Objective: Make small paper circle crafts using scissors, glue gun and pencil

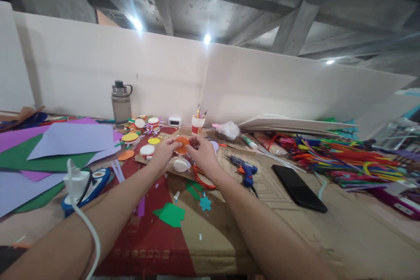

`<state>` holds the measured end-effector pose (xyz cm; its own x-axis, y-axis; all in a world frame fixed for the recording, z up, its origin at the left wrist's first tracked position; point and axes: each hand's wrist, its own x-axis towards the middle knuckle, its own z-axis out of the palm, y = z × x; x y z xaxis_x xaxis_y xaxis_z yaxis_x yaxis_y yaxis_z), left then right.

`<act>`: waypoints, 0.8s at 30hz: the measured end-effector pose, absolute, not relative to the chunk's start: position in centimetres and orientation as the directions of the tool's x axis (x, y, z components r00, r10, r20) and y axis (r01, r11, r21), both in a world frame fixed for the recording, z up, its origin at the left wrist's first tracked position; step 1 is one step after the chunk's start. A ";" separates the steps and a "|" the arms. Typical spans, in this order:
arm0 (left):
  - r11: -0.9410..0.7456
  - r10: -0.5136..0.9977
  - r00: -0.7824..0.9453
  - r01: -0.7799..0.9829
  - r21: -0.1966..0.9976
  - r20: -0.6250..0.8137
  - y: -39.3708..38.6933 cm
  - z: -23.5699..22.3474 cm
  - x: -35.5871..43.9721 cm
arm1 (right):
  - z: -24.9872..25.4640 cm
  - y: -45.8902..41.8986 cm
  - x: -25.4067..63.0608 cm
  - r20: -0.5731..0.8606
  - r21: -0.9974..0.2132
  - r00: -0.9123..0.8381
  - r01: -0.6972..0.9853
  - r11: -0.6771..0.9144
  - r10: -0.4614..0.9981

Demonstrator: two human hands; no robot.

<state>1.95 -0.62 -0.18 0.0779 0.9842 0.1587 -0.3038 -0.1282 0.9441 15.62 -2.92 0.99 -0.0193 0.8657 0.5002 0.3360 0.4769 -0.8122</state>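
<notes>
Between my two hands is an orange disc (182, 145), held up over the cardboard. My left hand (166, 151) pinches its left side, and my right hand (201, 151) grips its right side with thumb and fingers. Just below the hands lies a white round piece (180, 165). To the left stands a white-topped round piece with a red band (147, 152), near a yellow disc (153, 141). Another orange disc (126, 155) lies flat farther left. A red pipe cleaner (203, 180) curves under my right wrist.
A blue glue gun (248, 175) and black phone (298, 188) lie to the right, before piled pipe cleaners (357, 157). A bottle (121, 105) and paper cup (197, 124) stand at the back. Coloured sheets (74, 140) and a power strip (98, 183) with a white cable occupy the left.
</notes>
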 end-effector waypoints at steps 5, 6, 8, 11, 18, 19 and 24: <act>-0.121 0.984 0.083 -0.332 0.936 0.156 -0.6 -0.2 2.1 | 0.7 -2.8 15.6 0.503 -0.812 -0.023 0.330 0.481 0.864; -0.124 0.984 0.079 -0.328 0.937 0.158 -0.6 -0.2 2.1 | 0.7 -2.7 15.6 0.503 -0.811 -0.020 0.334 0.480 0.864; -0.129 0.985 0.071 -0.305 0.943 0.158 -0.5 -0.4 2.0 | 0.6 -2.6 15.6 0.501 -0.810 -0.007 0.349 0.471 0.866; -0.139 0.984 0.074 -0.267 0.954 0.164 -0.6 -0.5 2.0 | 0.5 -2.3 15.7 0.478 -0.822 0.005 0.355 0.446 0.878; -0.153 0.981 0.072 -0.283 0.947 0.180 -0.8 -0.2 2.1 | 0.8 -2.4 15.7 0.494 -0.813 0.001 0.356 0.461 0.870; -0.149 0.982 0.071 -0.285 0.947 0.175 -0.8 -0.2 2.1 | 0.8 -2.4 15.6 0.490 -0.816 0.000 0.350 0.459 0.871; -0.119 0.985 0.084 -0.298 0.947 0.151 -0.7 -0.4 2.0 | 0.9 -2.6 15.5 0.428 -0.871 0.012 0.270 0.410 0.903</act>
